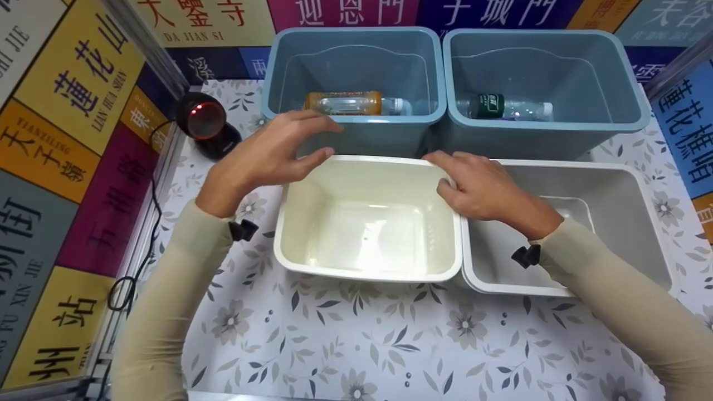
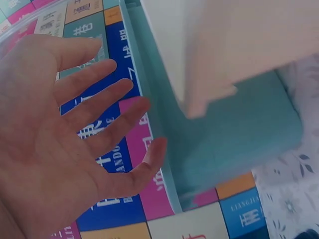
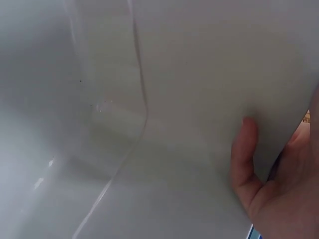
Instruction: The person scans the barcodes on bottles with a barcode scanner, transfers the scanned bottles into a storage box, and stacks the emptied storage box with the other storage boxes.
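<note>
A cream plastic bin (image 1: 362, 223), its inside showing bare, is at the middle of the table in the head view. My right hand (image 1: 473, 186) grips its rim at the far right corner; in the right wrist view a digit (image 3: 244, 154) presses against a pale wall. My left hand (image 1: 284, 147) hovers by the far left corner, its fingers spread and apart from the bin in the left wrist view. To the right stands a greyish-white bin (image 1: 657, 234), partly covered by my right forearm.
Behind stand two blue bins: the left one (image 1: 356, 120) holds an orange-labelled bottle (image 1: 345, 104), the right one (image 1: 546, 127) a green-labelled bottle (image 1: 490, 106). At the back left is a black device (image 1: 206, 125) with a red light, its cable (image 1: 156, 211) running down the left side.
</note>
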The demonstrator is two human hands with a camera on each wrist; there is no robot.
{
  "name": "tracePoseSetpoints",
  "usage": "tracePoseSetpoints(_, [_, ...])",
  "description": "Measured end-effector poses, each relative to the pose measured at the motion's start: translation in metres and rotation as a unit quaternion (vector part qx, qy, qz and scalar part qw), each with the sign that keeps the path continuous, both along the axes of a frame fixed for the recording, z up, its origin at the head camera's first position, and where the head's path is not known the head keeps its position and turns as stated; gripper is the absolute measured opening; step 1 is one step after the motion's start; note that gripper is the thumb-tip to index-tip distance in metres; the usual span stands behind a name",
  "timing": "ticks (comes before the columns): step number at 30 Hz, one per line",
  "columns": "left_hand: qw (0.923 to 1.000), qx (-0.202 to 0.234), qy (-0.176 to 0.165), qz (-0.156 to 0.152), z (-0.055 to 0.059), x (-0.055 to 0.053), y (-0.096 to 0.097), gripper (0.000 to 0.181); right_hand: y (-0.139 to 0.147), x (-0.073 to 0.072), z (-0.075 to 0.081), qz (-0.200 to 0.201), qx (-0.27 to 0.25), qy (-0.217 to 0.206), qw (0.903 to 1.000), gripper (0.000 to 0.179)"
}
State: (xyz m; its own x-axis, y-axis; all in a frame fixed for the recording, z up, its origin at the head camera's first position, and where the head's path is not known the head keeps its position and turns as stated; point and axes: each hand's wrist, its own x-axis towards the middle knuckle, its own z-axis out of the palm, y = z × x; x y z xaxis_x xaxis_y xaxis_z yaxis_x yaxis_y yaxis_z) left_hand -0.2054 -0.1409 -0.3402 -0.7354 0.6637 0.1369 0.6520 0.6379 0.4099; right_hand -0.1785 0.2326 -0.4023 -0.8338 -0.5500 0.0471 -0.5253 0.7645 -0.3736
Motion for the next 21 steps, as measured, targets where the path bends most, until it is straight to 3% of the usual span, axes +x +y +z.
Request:
tracePoseSetpoints(11, [0.9985,-0.006,-0.034,0.041,-0.018,0.026,-0.035,0.049,-0.002,0.002,0.006,-0.013,0.017,0.012,0.9997,0.046])
tracePoseSetpoints(18, [0.9954,0.001,-0.066,0.07,-0.02,0.04,-0.045,0.057,-0.002,0.005,0.009,-0.033,0.004,0.0,0.9995,0.043])
tracePoseSetpoints(21, [0.995,0.012,-0.074,0.067,-0.021,0.045,-0.046,0.055,-0.002,0.009,0.01,-0.041,0.001,0.006,0.9992,0.043])
